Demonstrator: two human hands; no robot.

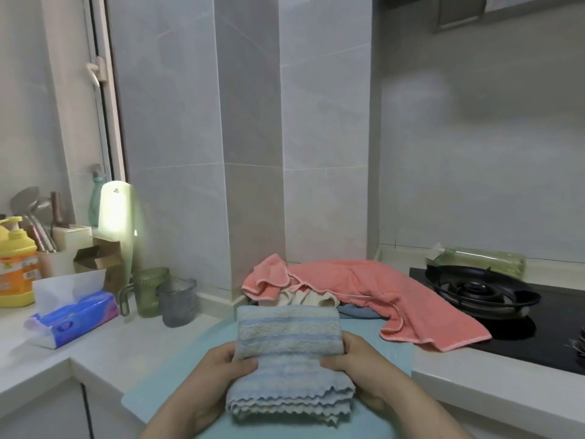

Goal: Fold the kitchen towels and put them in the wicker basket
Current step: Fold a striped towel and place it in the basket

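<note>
Folded blue towel (286, 353) held over teal mat (373, 337), left hand (202, 378) and right hand (361, 372) gripping its sides, thumbs on top. Behind: pink towel (380, 286) heaped on white counter (474, 388), edge on black hob (538, 337). Left: tissue pack (72, 321), two cups (164, 296). Grey tiled walls (316, 122).

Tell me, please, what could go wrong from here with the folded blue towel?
1. The left hand and right hand grip the blue towel only at its sides; the loose layered edges nearest the person might fall open when it is lifted.
2. The pink towel lies partly over the black hob, close to the burner; pulling it carelessly might catch there.
3. No wicker basket is in view, so the fold must survive a carry.
</note>
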